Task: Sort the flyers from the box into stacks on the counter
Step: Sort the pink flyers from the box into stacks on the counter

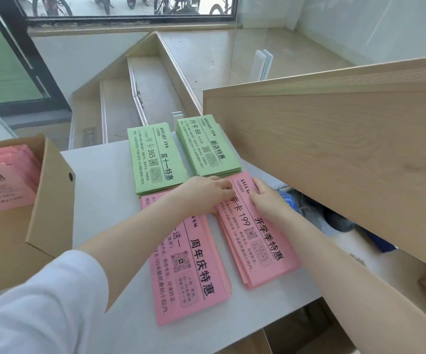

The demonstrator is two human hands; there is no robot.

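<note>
Four stacks of flyers lie on the grey counter (pixel 99 200), two green and two pink, each sheet a long rectangle printed in black with large characters down one side, smaller lines of text, a QR code and a pale square panel. Taking the counter's middle as the clock centre, the green stack marked 365 (pixel 153 159) sits at about twelve o'clock, the green stack marked 88 (pixel 208 146) at about one o'clock just beside it, the big pink stack (pixel 189 272) at about six o'clock, and the pink stack marked 199 (pixel 258 236) at about four o'clock, its sheets fanned a little along the lower edge. The left hand (pixel 204 195) reaches across the big pink stack with fingers curled down onto the far left corner of the pink stack marked 199; whether it pinches the top sheet or only presses it is hard to tell from this angle. The right hand (pixel 265 198) lies on the same stack's far right edge, fingers fairly straight and resting on the paper. At nine o'clock stands one cardboard box (pixel 51 200), open at the top, with more pink flyers (pixel 2 180) piled inside. A white sleeve (pixel 41 302) covers the left upper arm, and a wooden panel (pixel 334 149) rises at two o'clock.
</note>
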